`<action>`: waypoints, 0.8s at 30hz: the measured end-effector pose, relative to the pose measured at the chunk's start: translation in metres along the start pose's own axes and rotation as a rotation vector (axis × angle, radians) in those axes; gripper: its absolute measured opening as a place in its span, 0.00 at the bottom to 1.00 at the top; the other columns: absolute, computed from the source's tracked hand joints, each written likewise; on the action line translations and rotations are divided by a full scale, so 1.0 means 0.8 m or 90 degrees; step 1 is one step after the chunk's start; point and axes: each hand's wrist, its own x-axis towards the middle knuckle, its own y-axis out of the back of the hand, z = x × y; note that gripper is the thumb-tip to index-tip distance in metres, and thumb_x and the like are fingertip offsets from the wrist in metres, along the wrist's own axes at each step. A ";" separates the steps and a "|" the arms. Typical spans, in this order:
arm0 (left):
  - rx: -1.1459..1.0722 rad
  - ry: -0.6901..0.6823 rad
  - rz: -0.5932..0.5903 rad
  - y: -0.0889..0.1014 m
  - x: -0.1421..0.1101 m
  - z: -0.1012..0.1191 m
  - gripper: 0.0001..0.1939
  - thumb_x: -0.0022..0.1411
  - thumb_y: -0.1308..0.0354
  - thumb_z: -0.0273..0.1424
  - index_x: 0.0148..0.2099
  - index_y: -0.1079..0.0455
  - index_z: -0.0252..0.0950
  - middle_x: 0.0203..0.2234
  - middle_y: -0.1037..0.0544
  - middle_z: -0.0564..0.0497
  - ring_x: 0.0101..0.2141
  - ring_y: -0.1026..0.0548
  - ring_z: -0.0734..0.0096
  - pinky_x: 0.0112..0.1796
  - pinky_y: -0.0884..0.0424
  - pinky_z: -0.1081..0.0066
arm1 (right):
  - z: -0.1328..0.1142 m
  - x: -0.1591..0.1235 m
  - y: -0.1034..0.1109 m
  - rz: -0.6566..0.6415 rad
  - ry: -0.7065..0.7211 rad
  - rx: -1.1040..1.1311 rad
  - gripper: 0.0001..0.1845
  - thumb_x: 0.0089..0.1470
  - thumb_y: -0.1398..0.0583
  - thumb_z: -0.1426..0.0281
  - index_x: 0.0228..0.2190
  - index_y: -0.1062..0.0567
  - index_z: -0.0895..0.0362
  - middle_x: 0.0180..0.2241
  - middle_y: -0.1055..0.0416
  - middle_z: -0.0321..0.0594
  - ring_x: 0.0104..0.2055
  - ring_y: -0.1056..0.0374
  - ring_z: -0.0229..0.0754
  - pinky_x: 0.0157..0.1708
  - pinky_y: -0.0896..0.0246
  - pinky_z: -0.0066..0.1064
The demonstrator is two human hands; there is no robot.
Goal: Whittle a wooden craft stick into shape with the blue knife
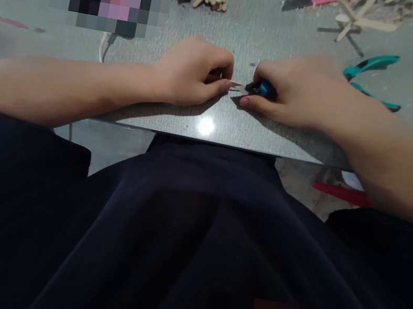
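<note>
Head view: the left hand [194, 71] is pinching a stick [235, 83] in its fingers [226, 58] above the desk [172, 123], its long axis running left-right; its tip is pointing at a cutter [268, 89] the right hand [295, 90] is gripping; whether the blade [243, 89] is touching it, one cannot tell.

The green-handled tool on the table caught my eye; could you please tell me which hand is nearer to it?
Right: the right hand is just left of the green-handled tool; the left hand is farther left, beyond the right hand.
</note>
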 end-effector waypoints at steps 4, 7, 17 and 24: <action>0.027 0.012 -0.020 -0.001 0.000 -0.001 0.22 0.80 0.43 0.60 0.51 0.14 0.56 0.30 0.15 0.50 0.40 0.21 0.48 0.48 0.28 0.45 | -0.001 -0.002 0.004 -0.012 -0.001 0.013 0.38 0.80 0.48 0.28 0.68 0.15 0.33 0.43 0.10 0.50 0.55 0.19 0.74 0.48 0.32 0.60; 0.021 0.012 -0.002 -0.001 0.000 -0.001 0.23 0.79 0.42 0.62 0.50 0.13 0.56 0.30 0.15 0.50 0.39 0.22 0.48 0.45 0.29 0.46 | -0.003 -0.003 0.005 -0.016 0.002 0.016 0.38 0.80 0.48 0.29 0.68 0.15 0.33 0.45 0.09 0.51 0.55 0.19 0.74 0.49 0.32 0.61; 0.036 0.030 -0.013 -0.003 0.001 -0.001 0.24 0.77 0.44 0.59 0.52 0.12 0.55 0.32 0.14 0.48 0.39 0.22 0.48 0.48 0.27 0.45 | 0.001 -0.001 0.003 -0.009 0.000 0.063 0.40 0.79 0.45 0.26 0.64 0.14 0.38 0.43 0.11 0.54 0.55 0.20 0.72 0.49 0.32 0.57; 0.040 0.040 -0.014 -0.001 0.000 0.005 0.22 0.79 0.45 0.58 0.49 0.15 0.54 0.32 0.15 0.50 0.40 0.20 0.48 0.47 0.28 0.45 | 0.001 -0.004 0.003 -0.016 0.001 0.036 0.38 0.81 0.49 0.31 0.67 0.15 0.38 0.49 0.10 0.53 0.56 0.20 0.72 0.51 0.34 0.58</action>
